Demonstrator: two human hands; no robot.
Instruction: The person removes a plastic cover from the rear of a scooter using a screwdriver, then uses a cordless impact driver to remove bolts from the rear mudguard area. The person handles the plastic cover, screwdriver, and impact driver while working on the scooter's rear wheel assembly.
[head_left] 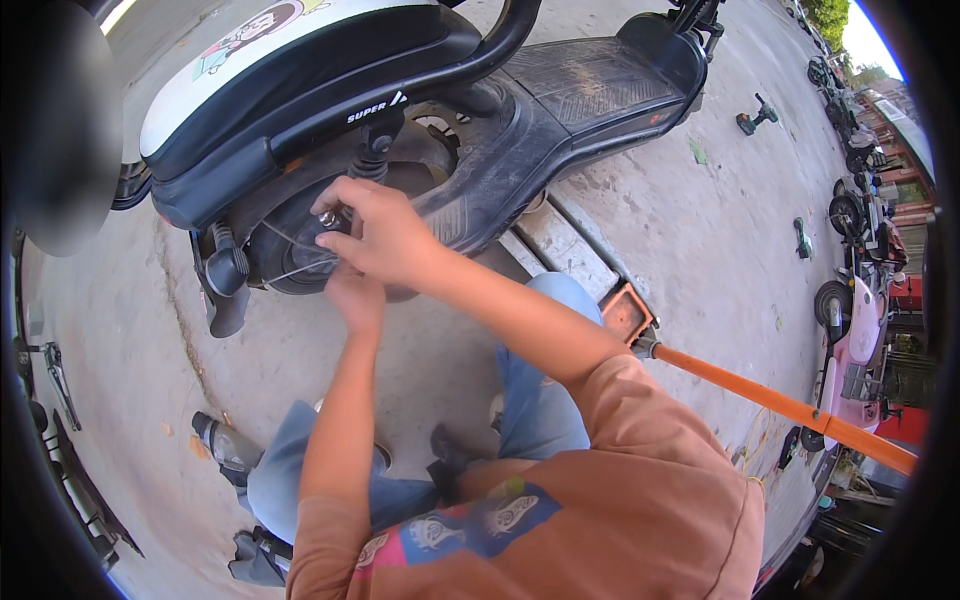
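Note:
A black electric scooter (pixel 565 80) with a white-topped seat (pixel 175 105) stands in front of me, its rear wheel (pixel 295 270) below the shock absorber (pixel 372 150). My right hand (pixel 380 230) has finger and thumb curled around a small shiny metal fitting (pixel 330 219) near the wheel's hub, beside thin cables. My left hand (pixel 355 298) is just below it at the wheel; its fingers are mostly hidden behind my right hand.
An orange-handled floor jack (pixel 626 315) sits under the scooter, beside my right knee. A green cordless drill (pixel 755 117) and another green tool (pixel 801 238) lie rightward. Parked two-wheelers (pixel 858 330) line the far right. A grey-black object (pixel 228 450) lies by my left leg.

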